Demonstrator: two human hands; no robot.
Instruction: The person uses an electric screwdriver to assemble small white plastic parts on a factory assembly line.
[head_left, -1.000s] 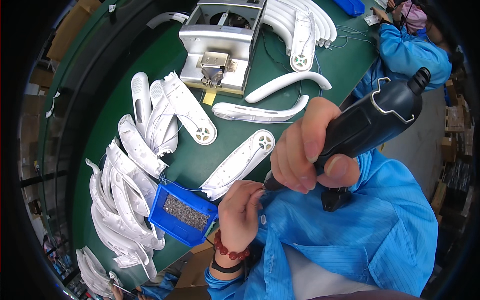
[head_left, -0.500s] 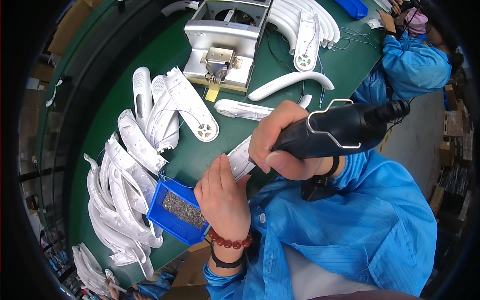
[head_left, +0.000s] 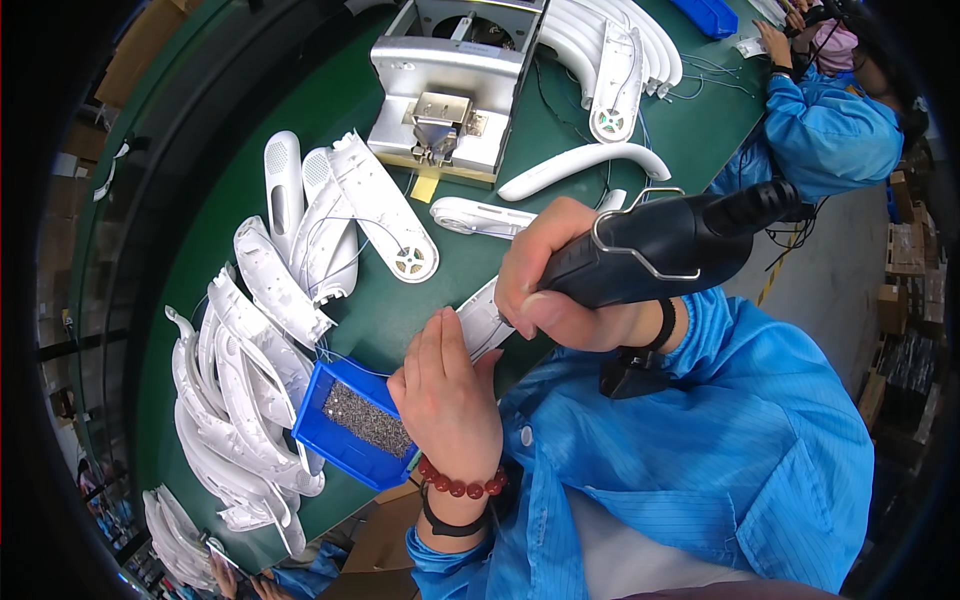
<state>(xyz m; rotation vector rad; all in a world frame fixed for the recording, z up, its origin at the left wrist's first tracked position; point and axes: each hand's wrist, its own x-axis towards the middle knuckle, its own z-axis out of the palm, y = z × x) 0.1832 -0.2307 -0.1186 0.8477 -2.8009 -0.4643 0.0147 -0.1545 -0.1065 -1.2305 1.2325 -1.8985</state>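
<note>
My right hand [head_left: 560,285] grips a black electric screwdriver [head_left: 665,250], its body lying almost level and its tip hidden behind my fingers. Beneath it lies a white plastic shell piece [head_left: 482,320] on the green table [head_left: 250,230]. My left hand [head_left: 448,400] rests on the near end of that shell, fingers together and pressed flat. A blue bin of small dark screws [head_left: 355,420] sits just left of my left wrist, which wears a red bead bracelet.
A heap of white shell pieces [head_left: 250,370] lies at the left. A grey metal fixture [head_left: 450,90] stands at the back, with more white curved parts [head_left: 620,60] behind it. Another person in a blue coat [head_left: 835,130] works at the far right.
The screwdriver has tilted from steeply raised to nearly level and come down onto the shell piece. My left hand has moved up from beside the bin onto the shell.
</note>
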